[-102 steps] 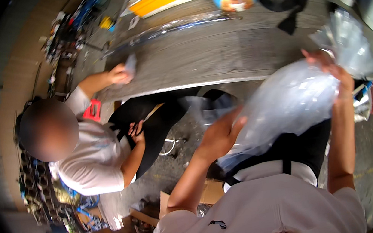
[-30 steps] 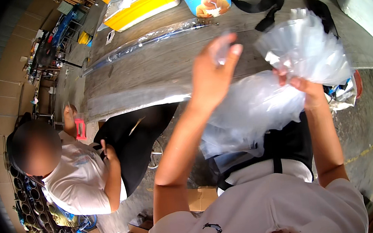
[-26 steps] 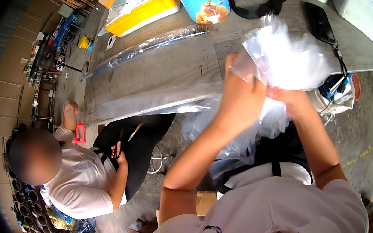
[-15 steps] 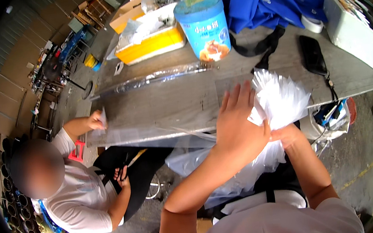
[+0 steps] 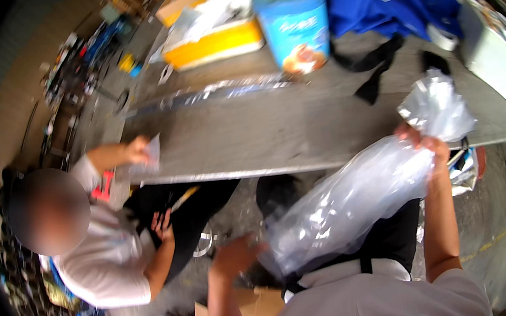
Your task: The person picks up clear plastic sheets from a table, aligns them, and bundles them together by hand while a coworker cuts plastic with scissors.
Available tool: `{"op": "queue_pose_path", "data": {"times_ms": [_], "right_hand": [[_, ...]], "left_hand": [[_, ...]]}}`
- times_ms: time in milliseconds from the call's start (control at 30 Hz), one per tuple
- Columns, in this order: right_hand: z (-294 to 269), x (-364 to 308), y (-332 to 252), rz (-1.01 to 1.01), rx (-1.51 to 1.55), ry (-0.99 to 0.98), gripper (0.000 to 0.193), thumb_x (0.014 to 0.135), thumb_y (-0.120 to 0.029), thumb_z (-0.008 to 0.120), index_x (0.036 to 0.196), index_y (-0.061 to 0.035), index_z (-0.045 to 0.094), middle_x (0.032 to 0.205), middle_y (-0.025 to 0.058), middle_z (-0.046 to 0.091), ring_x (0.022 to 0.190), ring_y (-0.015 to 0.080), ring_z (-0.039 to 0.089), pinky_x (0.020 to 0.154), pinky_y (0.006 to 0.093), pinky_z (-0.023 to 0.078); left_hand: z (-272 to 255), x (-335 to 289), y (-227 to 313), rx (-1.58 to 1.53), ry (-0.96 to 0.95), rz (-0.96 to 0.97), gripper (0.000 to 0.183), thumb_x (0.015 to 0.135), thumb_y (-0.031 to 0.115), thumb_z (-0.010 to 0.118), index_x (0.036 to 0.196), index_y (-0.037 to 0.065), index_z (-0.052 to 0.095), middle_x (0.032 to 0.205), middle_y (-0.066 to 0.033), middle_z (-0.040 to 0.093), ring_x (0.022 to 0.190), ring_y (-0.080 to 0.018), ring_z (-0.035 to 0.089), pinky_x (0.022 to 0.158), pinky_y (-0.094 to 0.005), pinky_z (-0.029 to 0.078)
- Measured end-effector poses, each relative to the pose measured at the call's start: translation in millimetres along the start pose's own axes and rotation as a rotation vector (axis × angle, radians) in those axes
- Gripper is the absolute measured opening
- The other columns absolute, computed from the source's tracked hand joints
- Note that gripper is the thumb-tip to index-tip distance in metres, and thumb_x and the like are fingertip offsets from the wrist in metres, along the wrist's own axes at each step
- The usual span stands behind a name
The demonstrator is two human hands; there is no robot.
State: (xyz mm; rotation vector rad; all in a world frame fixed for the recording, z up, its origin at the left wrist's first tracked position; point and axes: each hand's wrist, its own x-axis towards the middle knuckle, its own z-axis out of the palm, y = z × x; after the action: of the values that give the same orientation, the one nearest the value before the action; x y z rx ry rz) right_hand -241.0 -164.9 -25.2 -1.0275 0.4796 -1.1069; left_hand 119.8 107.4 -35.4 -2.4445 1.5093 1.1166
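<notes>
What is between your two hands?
In the head view, a long clear plastic bag stretches between them: the right hand grips its bunched top, and the left hand is at its lower end.

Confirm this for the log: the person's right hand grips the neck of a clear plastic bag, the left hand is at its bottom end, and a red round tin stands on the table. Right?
Not quite. In the head view the round tin on the table is light blue, not red. The rest holds: the right hand grips the neck of the clear plastic bag and the left hand is at its bottom end.
</notes>
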Motion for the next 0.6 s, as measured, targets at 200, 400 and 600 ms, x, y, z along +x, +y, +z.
{"op": "queue_pose_path", "data": {"times_ms": [200,400,600], "right_hand": [[-7,-5,11,-0.015,0.11,-0.141,0.032,0.07,-0.038,0.061,0.068,-0.0141,0.04,0.087,0.0055,0.042,0.096,0.0208,0.039,0.095,0.0354,0.025],[20,-3,6,0.007,0.146,-0.082,0.029,0.07,-0.031,0.064,0.07,-0.0112,0.043,0.077,0.0013,0.043,0.091,0.0168,0.041,0.092,0.0325,0.031],[21,-3,3,-0.03,0.098,-0.027,0.028,0.067,-0.03,0.064,0.074,-0.0061,0.049,0.071,0.0024,0.046,0.087,0.0191,0.045,0.09,0.0316,0.033]], "left_hand": [[-87,7,-68,0.275,1.272,-0.084,0.096,0.067,0.039,0.077,0.139,0.001,0.028,0.141,-0.0271,0.029,0.131,-0.0428,0.028,0.106,-0.0475,0.026],[-166,58,-71,0.442,1.379,0.154,0.08,0.063,0.031,0.08,0.133,0.013,0.045,0.146,-0.0117,0.03,0.134,-0.0361,0.027,0.106,-0.048,0.025],[-192,124,-72,0.468,1.179,0.428,0.041,0.071,-0.005,0.052,0.11,0.004,0.057,0.115,-0.0085,0.061,0.117,-0.0313,0.05,0.103,-0.0444,0.033]]}}
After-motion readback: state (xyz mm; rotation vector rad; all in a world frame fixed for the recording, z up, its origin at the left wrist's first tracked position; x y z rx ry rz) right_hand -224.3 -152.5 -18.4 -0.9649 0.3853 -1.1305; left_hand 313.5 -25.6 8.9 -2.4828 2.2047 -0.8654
